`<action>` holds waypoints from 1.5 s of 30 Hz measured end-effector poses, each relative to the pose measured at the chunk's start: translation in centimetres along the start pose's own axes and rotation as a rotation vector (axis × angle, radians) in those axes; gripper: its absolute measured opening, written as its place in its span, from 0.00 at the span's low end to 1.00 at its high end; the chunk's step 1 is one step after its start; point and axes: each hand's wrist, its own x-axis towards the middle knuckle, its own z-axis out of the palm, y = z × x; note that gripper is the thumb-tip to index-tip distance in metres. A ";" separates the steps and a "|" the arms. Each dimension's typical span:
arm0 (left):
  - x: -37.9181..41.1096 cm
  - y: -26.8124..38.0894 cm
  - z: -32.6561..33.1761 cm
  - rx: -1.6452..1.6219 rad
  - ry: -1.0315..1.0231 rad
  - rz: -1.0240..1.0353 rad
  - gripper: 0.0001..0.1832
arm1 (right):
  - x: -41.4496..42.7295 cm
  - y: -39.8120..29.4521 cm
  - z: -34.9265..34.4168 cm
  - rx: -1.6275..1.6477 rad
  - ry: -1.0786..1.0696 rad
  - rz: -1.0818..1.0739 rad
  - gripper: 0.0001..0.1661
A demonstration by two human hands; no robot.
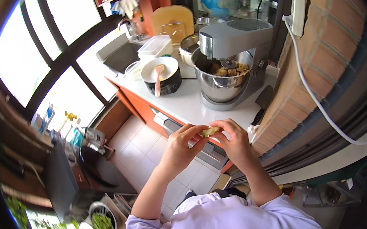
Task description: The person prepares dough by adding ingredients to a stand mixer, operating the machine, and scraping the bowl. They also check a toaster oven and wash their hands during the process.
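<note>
Between the fingertips of both hands is a small pale yellow-green piece of food (210, 131); its exact kind cannot be told. My left hand (183, 144) pinches its left end with thumb and fingers. On the other end are the thumb and fingers of my right hand (234, 138). Both hands are raised in front of the counter (187, 97). Beyond them stands a grey stand mixer (235, 31), its head lowered over a steel mixing bowl (219, 88). In the bowl a lumpy brown-yellow dough-like mass (232, 70) surrounds the mixer's attachment.
A white bowl (146, 71) with a pink-handled spatula (158, 83) rests on a black base. Behind are a lidded plastic container (155, 46), a sink (120, 59) and a pot (184, 53). A dark cleaver-like blade (264, 96) lies by the brick wall (324, 61). A pot of chopped greens (103, 224) stands lower left.
</note>
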 end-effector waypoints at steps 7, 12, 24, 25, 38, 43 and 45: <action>8.8 -2.8 -3.1 0.252 -0.078 0.383 0.13 | 5.8 0.5 1.0 -0.353 0.159 -0.018 0.13; 12.1 -3.8 -2.1 0.205 -0.078 0.436 0.10 | 7.4 1.9 0.3 -0.177 0.306 0.041 0.15; 20.5 -6.0 0.9 0.378 -0.037 0.401 0.09 | 14.7 6.0 -1.9 -0.153 0.292 0.247 0.13; 20.9 -6.2 1.0 0.414 -0.046 0.417 0.09 | 15.0 6.4 -2.0 -0.233 0.268 0.220 0.14; 21.1 -6.6 2.0 -0.183 -0.259 0.055 0.11 | 14.5 7.1 -1.8 -0.040 0.450 0.235 0.15; 20.0 -4.3 3.7 -0.938 -0.461 -0.464 0.15 | 13.3 5.0 -1.4 -0.430 0.413 0.149 0.18; 19.9 -4.3 4.1 -0.968 -0.526 -0.511 0.16 | 12.3 5.4 -2.1 -0.499 0.381 0.103 0.23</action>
